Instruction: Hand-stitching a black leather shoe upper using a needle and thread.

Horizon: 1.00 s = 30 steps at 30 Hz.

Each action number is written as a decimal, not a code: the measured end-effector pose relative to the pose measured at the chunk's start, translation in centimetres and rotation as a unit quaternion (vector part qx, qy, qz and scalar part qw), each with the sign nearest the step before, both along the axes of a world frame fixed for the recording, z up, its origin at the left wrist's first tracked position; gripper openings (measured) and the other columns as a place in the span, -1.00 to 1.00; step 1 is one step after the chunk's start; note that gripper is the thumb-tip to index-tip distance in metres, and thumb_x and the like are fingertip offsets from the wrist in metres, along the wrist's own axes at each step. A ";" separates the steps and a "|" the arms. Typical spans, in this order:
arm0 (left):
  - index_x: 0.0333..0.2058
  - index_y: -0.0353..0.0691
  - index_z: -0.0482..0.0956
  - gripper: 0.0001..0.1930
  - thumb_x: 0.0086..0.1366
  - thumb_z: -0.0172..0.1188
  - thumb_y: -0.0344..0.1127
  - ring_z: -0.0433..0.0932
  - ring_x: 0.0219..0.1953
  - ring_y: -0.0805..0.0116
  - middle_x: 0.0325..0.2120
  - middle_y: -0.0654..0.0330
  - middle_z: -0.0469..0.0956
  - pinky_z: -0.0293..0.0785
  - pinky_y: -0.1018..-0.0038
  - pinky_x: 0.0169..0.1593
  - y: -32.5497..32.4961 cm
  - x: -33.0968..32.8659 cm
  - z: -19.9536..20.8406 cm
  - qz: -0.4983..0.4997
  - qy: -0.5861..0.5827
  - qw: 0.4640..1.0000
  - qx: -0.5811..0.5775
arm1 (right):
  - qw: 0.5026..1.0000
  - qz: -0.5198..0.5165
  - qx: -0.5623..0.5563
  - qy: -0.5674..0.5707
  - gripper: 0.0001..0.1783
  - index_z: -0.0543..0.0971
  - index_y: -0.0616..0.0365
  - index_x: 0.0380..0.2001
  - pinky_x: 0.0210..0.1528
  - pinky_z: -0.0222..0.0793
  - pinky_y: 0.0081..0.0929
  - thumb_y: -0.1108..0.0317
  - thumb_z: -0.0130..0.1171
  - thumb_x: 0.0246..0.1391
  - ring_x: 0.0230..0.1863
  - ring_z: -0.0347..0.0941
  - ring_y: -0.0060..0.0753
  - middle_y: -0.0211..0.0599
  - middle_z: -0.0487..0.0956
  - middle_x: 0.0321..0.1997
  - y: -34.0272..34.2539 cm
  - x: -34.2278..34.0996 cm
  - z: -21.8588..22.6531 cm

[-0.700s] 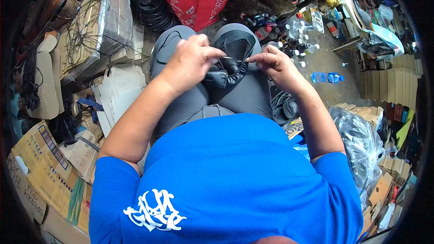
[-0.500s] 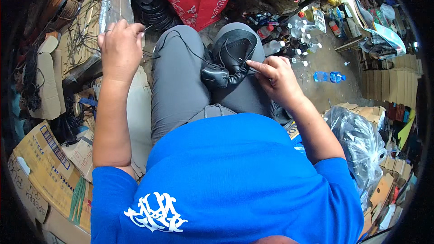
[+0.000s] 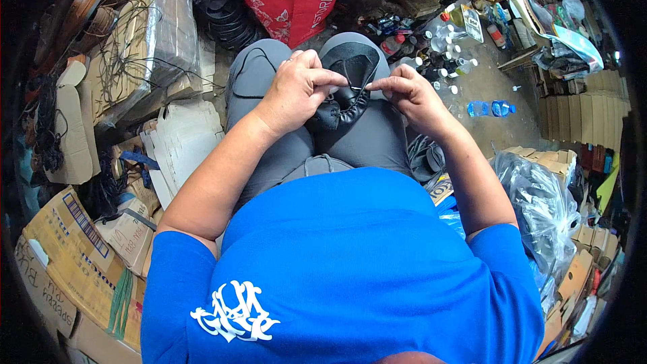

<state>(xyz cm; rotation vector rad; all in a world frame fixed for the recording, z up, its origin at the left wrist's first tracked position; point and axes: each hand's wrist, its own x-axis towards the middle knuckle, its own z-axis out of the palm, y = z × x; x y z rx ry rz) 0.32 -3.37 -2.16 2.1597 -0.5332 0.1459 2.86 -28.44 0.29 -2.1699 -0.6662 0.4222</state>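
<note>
A black leather shoe upper rests across my thighs, its soft open side toward my right knee and its glossy gathered edge toward me. My left hand has come in over it, thumb and forefinger pinched on a thin, pale needle-like piece. From the other side, my right hand pinches the upper's edge, its fingertips close to the left ones. A dark thread loops across my left knee. My left hand covers part of the upper.
Flattened cardboard and a plastic-wrapped stack lie on my left. A red bag stands ahead beside black coiled material. Several bottles crowd the floor ahead right; a clear plastic bag sits at my right.
My left hand has moved from far out on the left, beside the plastic-wrapped stack, in to the shoe upper. My right hand stays at the upper's edge. The thread now hangs slack.
</note>
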 end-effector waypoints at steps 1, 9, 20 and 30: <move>-0.35 -0.02 0.68 -0.75 -0.03 0.25 -0.52 0.32 -0.40 0.30 -0.58 0.25 0.27 0.30 0.42 -0.29 0.0 0.1 -0.1 -0.001 0.000 1.000 0.000 | 1.000 0.009 -0.002 0.000 -0.49 0.64 -0.10 -0.22 -0.21 0.30 -0.50 0.69 0.01 -0.21 -0.32 0.32 -0.40 -0.37 0.33 -0.43 0.0 0.4 0.0; -0.35 -0.01 0.68 -0.74 -0.05 0.25 -0.51 0.31 -0.40 0.28 -0.57 0.24 0.27 0.29 0.41 -0.28 0.0 0.1 -0.2 -0.001 0.013 1.000 0.007 | 0.999 0.038 -0.030 -0.011 -0.49 0.65 -0.08 -0.25 -0.22 0.26 -0.49 0.71 -0.02 -0.23 -0.31 0.28 -0.39 -0.37 0.28 -0.46 0.3 1.4 0.6; -0.38 -0.06 0.67 -0.77 -0.06 0.24 -0.51 0.34 -0.41 0.26 -0.58 0.22 0.33 0.31 0.40 -0.29 -0.6 0.8 -0.4 -0.028 0.009 1.000 0.000 | 0.994 0.016 0.009 0.106 -0.52 0.66 0.03 -0.21 -0.26 0.23 -0.65 0.71 0.03 -0.22 -0.34 0.25 -0.61 -0.53 0.30 -0.46 0.0 1.5 0.3; -0.34 -0.08 0.69 -0.80 0.01 0.28 -0.47 0.36 -0.44 0.45 -0.58 0.28 0.36 0.31 0.54 -0.32 -1.0 3.0 -1.2 -0.107 0.131 0.983 -0.072 | 0.981 0.017 0.056 0.183 -0.66 0.66 0.00 -0.18 -0.25 0.24 -0.68 0.58 0.14 -0.03 -0.33 0.28 -0.67 -0.57 0.35 -0.44 -0.4 2.0 -1.1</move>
